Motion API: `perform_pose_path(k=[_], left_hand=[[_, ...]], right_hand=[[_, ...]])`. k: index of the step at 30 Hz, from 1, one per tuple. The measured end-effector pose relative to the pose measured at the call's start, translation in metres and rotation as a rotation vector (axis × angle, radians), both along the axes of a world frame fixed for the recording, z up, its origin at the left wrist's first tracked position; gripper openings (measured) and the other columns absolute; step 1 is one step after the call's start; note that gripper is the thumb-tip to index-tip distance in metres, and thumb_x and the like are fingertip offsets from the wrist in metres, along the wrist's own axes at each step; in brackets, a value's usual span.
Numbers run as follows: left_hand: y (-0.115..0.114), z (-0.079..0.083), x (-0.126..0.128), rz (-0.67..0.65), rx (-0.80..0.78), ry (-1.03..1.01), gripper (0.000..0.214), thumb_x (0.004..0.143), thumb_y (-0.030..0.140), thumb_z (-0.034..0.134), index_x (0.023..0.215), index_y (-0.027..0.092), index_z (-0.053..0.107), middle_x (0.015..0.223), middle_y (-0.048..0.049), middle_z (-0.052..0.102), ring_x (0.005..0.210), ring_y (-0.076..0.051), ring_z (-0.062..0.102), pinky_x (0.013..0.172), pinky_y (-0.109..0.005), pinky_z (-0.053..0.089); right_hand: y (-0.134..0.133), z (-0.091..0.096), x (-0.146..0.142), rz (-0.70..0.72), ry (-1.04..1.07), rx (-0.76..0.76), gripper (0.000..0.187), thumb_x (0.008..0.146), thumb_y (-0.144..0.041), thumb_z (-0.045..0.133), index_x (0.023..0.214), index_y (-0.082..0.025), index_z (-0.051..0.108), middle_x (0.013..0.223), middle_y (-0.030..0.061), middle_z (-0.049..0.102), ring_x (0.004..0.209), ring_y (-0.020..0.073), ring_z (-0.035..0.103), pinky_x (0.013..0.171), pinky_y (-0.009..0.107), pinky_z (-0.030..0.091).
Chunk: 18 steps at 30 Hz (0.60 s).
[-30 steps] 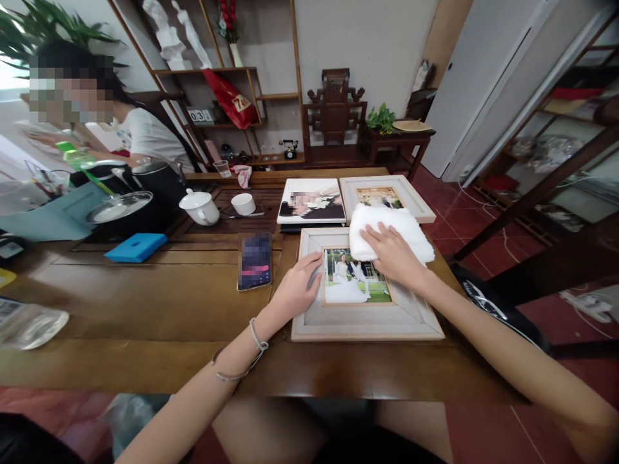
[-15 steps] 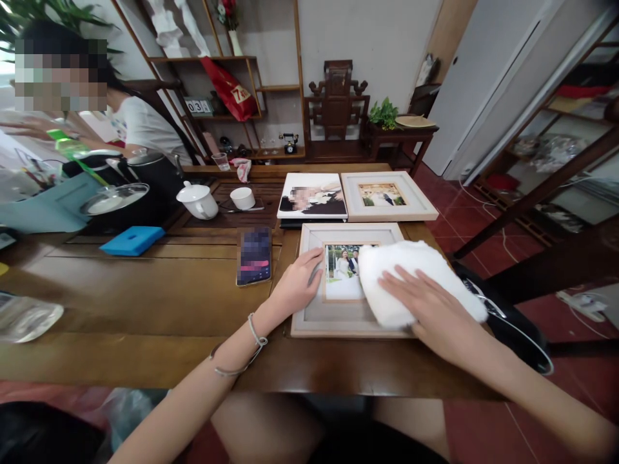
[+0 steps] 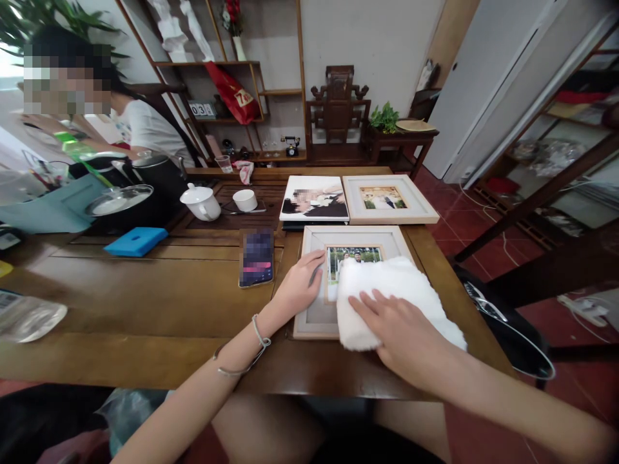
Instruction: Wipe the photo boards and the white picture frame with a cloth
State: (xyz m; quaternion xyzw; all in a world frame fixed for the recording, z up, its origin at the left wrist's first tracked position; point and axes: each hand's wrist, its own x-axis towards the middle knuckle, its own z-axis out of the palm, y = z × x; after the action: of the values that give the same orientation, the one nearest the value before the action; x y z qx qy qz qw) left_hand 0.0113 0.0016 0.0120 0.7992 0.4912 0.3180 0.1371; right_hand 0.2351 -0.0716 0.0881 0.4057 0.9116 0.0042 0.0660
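A pale picture frame [image 3: 305,322] with a couple's photo [image 3: 358,254] lies flat near the table's front edge. My left hand [image 3: 302,281] rests on the frame's left side, fingers stretched and thumb apart. Under my right hand [image 3: 394,319] is a folded white cloth [image 3: 401,277], held against the frame. The cloth hides the lower right part of the frame and much of the photo. Just behind stand a second pale frame [image 3: 425,207] and a white-edged photo panel [image 3: 314,182], side by side.
Left of the frame lies a phone [image 3: 256,258]. Further left are a blue block [image 3: 135,241], a lidded white cup [image 3: 200,203], a small white bowl [image 3: 244,200] and a glass-lidded pot [image 3: 120,201]. Another person [image 3: 149,129] sits at the far left. A black bag [image 3: 503,328] is beyond the table's right edge.
My right hand and the cloth have slid left and toward me, uncovering the photo's upper right part. My left hand stays on the frame's left side.
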Motion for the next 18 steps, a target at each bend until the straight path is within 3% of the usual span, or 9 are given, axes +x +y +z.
perform_pose_path(k=[4, 6, 8, 12, 15, 18], left_hand=[[0.001, -0.001, 0.000, -0.010, 0.014, 0.004, 0.038, 0.094, 0.015, 0.042, 0.125, 0.013, 0.063, 0.137, -0.0149, 0.061, 0.131, -0.026, 0.056, 0.114, -0.047, 0.044], [0.002, -0.003, -0.001, -0.017, 0.020, 0.001, 0.038, 0.094, 0.015, 0.041, 0.124, 0.013, 0.064, 0.137, -0.0148, 0.061, 0.131, -0.026, 0.056, 0.114, -0.047, 0.044], [0.002, -0.003, -0.002, -0.015, 0.014, 0.008, 0.040, 0.092, 0.013, 0.040, 0.124, 0.013, 0.064, 0.137, -0.0145, 0.061, 0.131, -0.026, 0.056, 0.114, -0.047, 0.044], [0.003, -0.002, -0.004, -0.019, -0.014, 0.045, 0.046, 0.087, 0.009, 0.039, 0.126, 0.012, 0.064, 0.140, -0.0138, 0.059, 0.133, -0.025, 0.054, 0.117, -0.045, 0.040], [0.003, 0.000, -0.005, -0.044, -0.033, 0.059, 0.047, 0.087, 0.009, 0.036, 0.127, 0.008, 0.063, 0.140, -0.0152, 0.058, 0.134, -0.025, 0.053, 0.118, -0.044, 0.039], [0.003, 0.001, -0.007, -0.055, -0.039, 0.062, 0.047, 0.088, 0.009, 0.036, 0.125, 0.011, 0.064, 0.140, -0.0138, 0.059, 0.133, -0.024, 0.053, 0.117, -0.045, 0.039]], right_hand=[[-0.023, 0.021, 0.031, 0.082, 0.063, -0.082, 0.076, 0.060, -0.003, 0.048, 0.134, -0.020, 0.059, 0.128, 0.0111, 0.067, 0.103, 0.0306, 0.068, 0.080, 0.042, 0.057], [-0.015, 0.022, 0.045, 0.038, 0.087, -0.049, 0.072, 0.063, -0.003, 0.046, 0.131, -0.024, 0.061, 0.125, 0.0080, 0.069, 0.099, 0.0290, 0.070, 0.080, 0.042, 0.057], [0.001, 0.015, 0.048, -0.034, 0.056, 0.023, 0.066, 0.066, -0.003, 0.046, 0.127, -0.022, 0.063, 0.125, 0.0099, 0.069, 0.109, 0.0318, 0.066, 0.088, 0.046, 0.054], [0.030, -0.003, 0.017, -0.132, -0.038, 0.129, 0.058, 0.069, -0.003, 0.049, 0.126, -0.006, 0.060, 0.131, 0.0217, 0.062, 0.127, 0.0392, 0.052, 0.098, 0.050, 0.047], [0.030, -0.004, -0.021, -0.125, -0.043, 0.117, 0.051, 0.073, -0.006, 0.051, 0.123, 0.000, 0.060, 0.121, 0.0269, 0.065, 0.114, 0.0381, 0.061, 0.087, 0.046, 0.052], [0.013, 0.000, -0.052, -0.017, -0.024, 0.090, 0.048, 0.077, -0.010, 0.052, 0.123, -0.001, 0.061, 0.113, 0.0262, 0.069, 0.105, 0.0352, 0.065, 0.080, 0.041, 0.055]])
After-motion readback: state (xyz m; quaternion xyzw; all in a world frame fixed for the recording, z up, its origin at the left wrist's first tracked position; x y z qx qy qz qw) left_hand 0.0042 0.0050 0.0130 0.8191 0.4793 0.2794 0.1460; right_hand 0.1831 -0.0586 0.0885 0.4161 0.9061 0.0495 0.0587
